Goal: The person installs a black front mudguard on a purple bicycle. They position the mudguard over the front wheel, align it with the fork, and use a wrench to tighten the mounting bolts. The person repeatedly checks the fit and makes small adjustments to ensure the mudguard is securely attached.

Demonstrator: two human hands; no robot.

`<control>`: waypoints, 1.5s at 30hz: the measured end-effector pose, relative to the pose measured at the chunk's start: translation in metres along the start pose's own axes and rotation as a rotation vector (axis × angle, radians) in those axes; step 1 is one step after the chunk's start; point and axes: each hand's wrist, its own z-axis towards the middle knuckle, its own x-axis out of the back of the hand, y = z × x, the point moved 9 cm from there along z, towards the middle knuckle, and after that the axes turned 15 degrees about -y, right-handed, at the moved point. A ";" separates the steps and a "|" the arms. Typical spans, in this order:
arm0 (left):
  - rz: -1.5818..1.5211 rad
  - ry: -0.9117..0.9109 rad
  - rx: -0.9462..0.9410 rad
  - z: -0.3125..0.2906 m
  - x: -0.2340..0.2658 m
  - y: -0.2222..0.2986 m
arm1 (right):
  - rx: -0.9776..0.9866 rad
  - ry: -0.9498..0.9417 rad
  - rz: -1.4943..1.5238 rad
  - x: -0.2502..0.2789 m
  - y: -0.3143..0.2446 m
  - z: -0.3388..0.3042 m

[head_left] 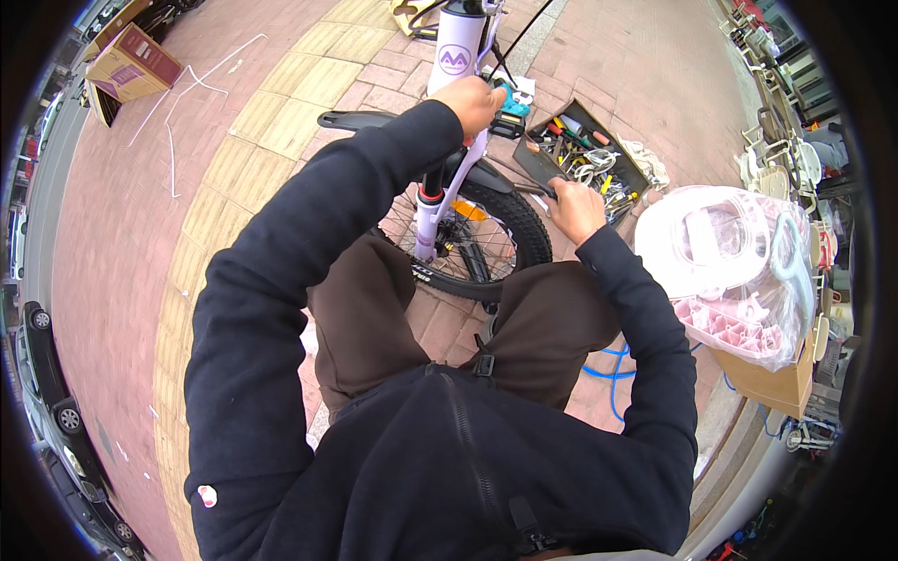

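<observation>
In front of me stands a lilac bicycle (454,58) with a knobby black front wheel (535,234), a suspension fork (426,229) and an orange reflector (470,210). My left hand (472,105) is closed at the top of the fork, just below the frame's lilac tube; what its fingers grip is hidden. Beside that hand are a teal item (515,99) and a black pedal (508,125). My right hand (577,209) is closed around a dark tool handle (541,188), right of the wheel. The tool's kind cannot be made out. A black mudguard (355,120) sticks out to the left.
An open toolbox (629,166) full of hand tools lies right of the wheel. Farther right, a plastic-wrapped white and pink item (716,252) rests on a cardboard box (772,379). A blue hose (613,374) lies by my right knee. Parked cars (56,402) line the left.
</observation>
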 end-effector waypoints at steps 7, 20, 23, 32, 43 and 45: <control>0.021 0.011 0.001 0.003 -0.002 -0.003 | -0.010 -0.730 0.788 -0.049 0.008 0.015; 0.080 0.067 -0.027 0.004 0.000 -0.006 | 0.116 -0.398 0.365 -0.028 -0.011 0.025; 0.216 0.137 -0.064 0.002 0.002 0.000 | 0.127 -0.314 0.252 -0.021 -0.009 0.023; 0.491 0.335 -0.052 -0.012 -0.006 0.011 | -0.059 0.006 0.870 -0.051 -0.006 -0.012; -0.413 0.436 -0.650 -0.140 -0.019 0.043 | 0.375 0.233 1.795 0.004 -0.042 -0.051; -0.337 0.385 -0.763 -0.141 -0.059 0.049 | 0.549 0.121 2.082 0.011 -0.064 -0.059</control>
